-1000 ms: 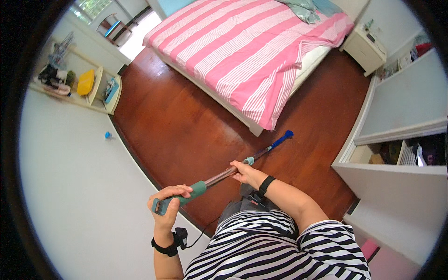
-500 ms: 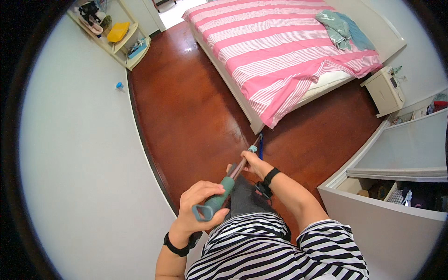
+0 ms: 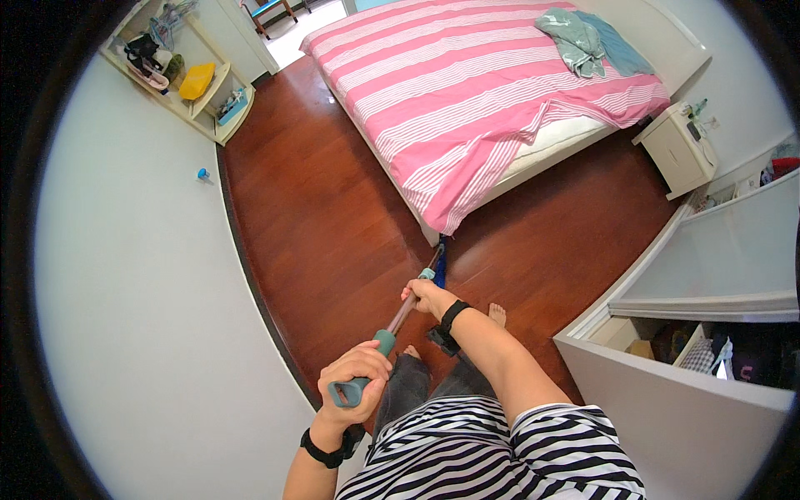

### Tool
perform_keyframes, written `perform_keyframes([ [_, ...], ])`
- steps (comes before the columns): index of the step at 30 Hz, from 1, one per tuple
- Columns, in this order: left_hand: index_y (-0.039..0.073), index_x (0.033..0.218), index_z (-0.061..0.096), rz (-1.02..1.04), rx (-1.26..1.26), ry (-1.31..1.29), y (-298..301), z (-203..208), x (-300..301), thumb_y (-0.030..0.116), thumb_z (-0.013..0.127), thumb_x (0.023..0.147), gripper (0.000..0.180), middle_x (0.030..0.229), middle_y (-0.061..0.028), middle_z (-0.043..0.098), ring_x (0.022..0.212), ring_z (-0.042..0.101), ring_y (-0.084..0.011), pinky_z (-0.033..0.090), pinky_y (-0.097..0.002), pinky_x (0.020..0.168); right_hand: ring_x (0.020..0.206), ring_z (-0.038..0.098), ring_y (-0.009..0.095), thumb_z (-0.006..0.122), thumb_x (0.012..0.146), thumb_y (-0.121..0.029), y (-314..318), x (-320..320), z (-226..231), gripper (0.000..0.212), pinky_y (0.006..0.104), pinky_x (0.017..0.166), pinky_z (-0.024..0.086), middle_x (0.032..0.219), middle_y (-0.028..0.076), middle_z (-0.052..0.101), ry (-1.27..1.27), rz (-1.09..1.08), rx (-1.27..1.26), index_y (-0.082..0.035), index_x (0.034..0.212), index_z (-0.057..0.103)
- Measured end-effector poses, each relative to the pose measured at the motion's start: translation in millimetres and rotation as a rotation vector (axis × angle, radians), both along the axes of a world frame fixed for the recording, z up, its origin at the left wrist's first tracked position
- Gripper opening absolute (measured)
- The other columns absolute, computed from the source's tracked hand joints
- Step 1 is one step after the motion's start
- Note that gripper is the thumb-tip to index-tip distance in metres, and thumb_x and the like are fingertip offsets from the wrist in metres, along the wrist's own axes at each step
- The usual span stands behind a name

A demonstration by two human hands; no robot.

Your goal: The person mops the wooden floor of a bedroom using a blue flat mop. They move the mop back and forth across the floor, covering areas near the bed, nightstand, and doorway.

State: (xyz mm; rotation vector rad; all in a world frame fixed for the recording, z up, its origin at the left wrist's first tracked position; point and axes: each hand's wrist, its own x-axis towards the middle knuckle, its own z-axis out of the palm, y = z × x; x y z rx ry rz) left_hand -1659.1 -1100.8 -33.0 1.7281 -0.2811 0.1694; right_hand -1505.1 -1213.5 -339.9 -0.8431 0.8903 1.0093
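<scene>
A long-handled mop (image 3: 402,315) slants from near my body toward the bed's near corner. Its pole is pinkish, with a green grip ending in a loop. My left hand (image 3: 353,372) wraps around the green grip at the top. Farther down, my right hand (image 3: 427,297) is closed around the pole, just above a pale teal collar (image 3: 427,273). The blue mop head (image 3: 441,265) rests on the floor beside the bed's corner leg, partly hidden by the pole and my right hand.
The bed (image 3: 467,92) has a pink-and-white striped cover. A white wall (image 3: 150,300) runs along my left, with a corner shelf (image 3: 218,87) beyond. At right stand a nightstand (image 3: 679,150) and an open-topped white cabinet (image 3: 667,400). Reddish-brown floor (image 3: 308,217) lies between.
My left hand's fingers have closed more fully around the grip. Both hands and the mop have shifted slightly left in view, and my bare feet now show.
</scene>
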Motion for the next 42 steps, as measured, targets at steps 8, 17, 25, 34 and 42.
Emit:
perform_keyframes([
  [8,0.003,0.075,0.061,0.005,0.044,0.053,-135.8,21.3,82.6,-0.001,0.066,0.076,0.007,0.074,-0.0079,0.064,0.078,0.065,-0.0237,0.045,-0.0475,0.098,0.065,0.061,0.020,0.046,0.094,-0.004,-112.5,76.9,7.9,0.021,0.0363,0.058,0.058,0.080,0.009,0.059,-0.019,0.067,-0.028,0.000,0.115,0.046],
  [17,0.007,0.075,0.061,-0.203,0.119,0.079,-250.3,11.8,169.0,0.000,0.068,0.075,0.010,0.077,-0.0066,0.063,0.083,0.067,-0.0252,0.039,-0.0521,0.106,0.060,0.058,0.022,0.054,0.092,-0.003,-238.3,154.8,3.2,0.008,0.0378,0.057,0.056,0.073,0.010,0.056,-0.008,-0.160,-0.007,0.003,0.096,0.050],
  [25,0.007,0.077,0.060,-0.475,0.167,0.080,-294.9,6.0,211.8,0.000,0.067,0.074,0.010,0.078,-0.0066,0.062,0.087,0.066,-0.0275,0.042,-0.0520,0.104,0.058,0.055,0.021,0.054,0.095,-0.010,-325.8,167.2,-1.1,0.012,0.0332,0.054,0.050,0.066,0.008,0.051,-0.050,-0.384,0.032,-0.002,0.088,0.048],
  [34,0.004,0.085,0.063,-0.543,0.175,0.189,-277.0,30.5,215.0,0.003,0.066,0.073,0.012,0.085,-0.0096,0.065,0.089,0.067,-0.0281,0.044,-0.0485,0.104,0.062,0.055,0.020,0.050,0.096,-0.012,-336.5,120.8,2.0,0.018,0.0351,0.060,0.055,0.067,0.006,0.052,0.029,-0.615,0.138,-0.003,0.081,0.049],
  [42,0.001,0.082,0.066,-0.229,-0.119,0.274,-217.7,20.8,175.5,0.008,0.064,0.080,0.007,0.078,-0.0104,0.067,0.084,0.067,-0.0282,0.043,-0.0510,0.101,0.060,0.053,0.022,0.047,0.093,-0.007,-294.9,103.1,-5.0,0.010,0.0395,0.066,0.058,0.068,0.008,0.050,0.189,-0.538,0.069,-0.004,0.083,0.046],
])
